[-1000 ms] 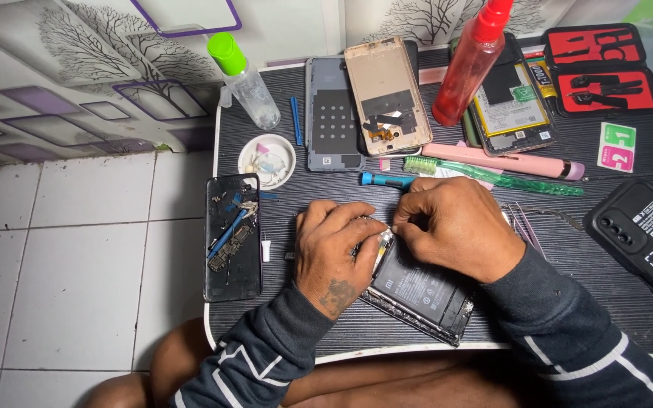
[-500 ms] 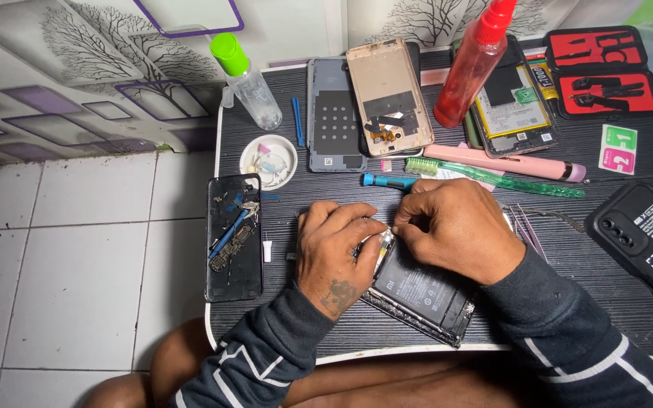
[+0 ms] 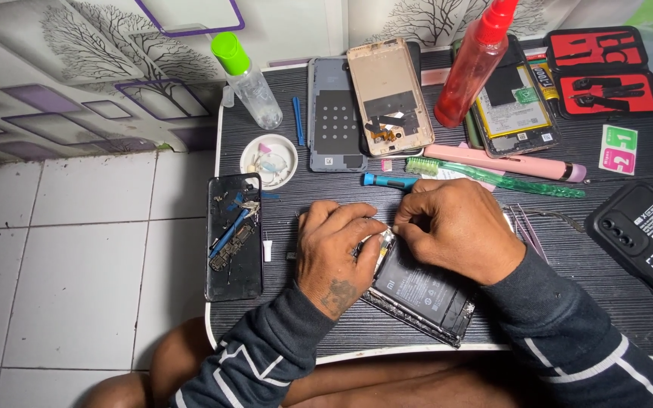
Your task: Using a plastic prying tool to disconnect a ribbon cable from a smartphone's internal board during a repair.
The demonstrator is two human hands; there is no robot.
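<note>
An opened phone (image 3: 425, 296) with its black battery showing lies on the dark table near the front edge. My left hand (image 3: 335, 253) rests on its left end, fingers curled down onto it. My right hand (image 3: 455, 230) is over its upper part, fingertips pinching at a small shiny piece (image 3: 384, 243) between the two hands. What the fingers grip is mostly hidden.
A black phone back (image 3: 234, 236) with loose parts lies left. Behind are a white dish (image 3: 268, 160), a clear green-capped bottle (image 3: 248, 78), two phone shells (image 3: 387, 94), a red bottle (image 3: 475, 62), a pink tool (image 3: 504, 162), a green toothbrush (image 3: 493, 177) and a black case (image 3: 648, 238).
</note>
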